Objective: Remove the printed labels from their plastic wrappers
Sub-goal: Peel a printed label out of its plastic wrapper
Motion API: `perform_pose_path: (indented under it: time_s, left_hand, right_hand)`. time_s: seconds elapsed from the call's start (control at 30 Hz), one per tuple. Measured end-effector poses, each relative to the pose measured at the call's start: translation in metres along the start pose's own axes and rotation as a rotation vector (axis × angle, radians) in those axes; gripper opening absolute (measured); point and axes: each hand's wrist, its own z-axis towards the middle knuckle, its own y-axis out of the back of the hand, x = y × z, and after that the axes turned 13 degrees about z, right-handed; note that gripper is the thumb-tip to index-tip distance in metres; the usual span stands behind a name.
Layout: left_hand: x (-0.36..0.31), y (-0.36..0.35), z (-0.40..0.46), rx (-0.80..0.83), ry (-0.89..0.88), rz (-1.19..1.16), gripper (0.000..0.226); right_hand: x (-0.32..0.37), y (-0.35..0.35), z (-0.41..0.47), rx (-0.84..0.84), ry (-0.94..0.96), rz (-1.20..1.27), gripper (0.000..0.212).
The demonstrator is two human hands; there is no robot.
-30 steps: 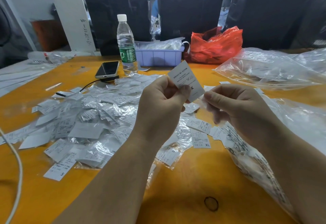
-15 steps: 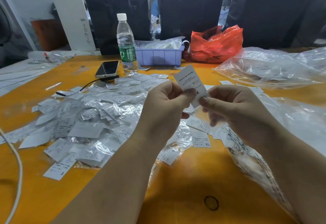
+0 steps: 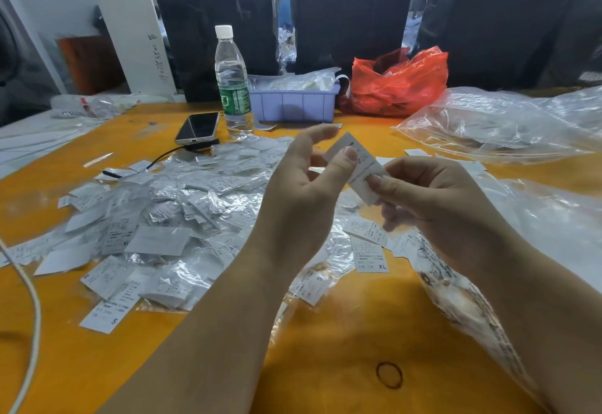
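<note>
The light, flimsy label [image 3: 360, 166] is pinched at its near end by the right hand [image 3: 433, 198]; the left hand's [image 3: 306, 192] fingers are spread loosely, the thumb touching its far edge.

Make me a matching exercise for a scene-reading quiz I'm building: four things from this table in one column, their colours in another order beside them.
Things:
1. bag
2. tray
3. bottle cap
4. table

Colours:
A. white
B. orange-yellow
C. red
D. lilac

Pairs: 1-C, 2-D, 3-A, 4-B
</note>
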Motion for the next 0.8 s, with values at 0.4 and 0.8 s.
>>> perform_pose_path:
  time_s: [0.4, 0.8]
  left_hand:
    - [-0.0022, -0.0032, -0.0031, -0.150, -0.128, 0.137, 0.006]
    - [-0.0015, -0.0016, -0.0013, -0.098, -0.121, 0.031, 0.021]
  right_hand:
    - [0.0010, 0.0024, 0.0009, -0.038, -0.025, 0.002, 0.018]
    - [0.0022, 0.0006, 0.0005, -0.025, -0.066, -0.085, 0.023]
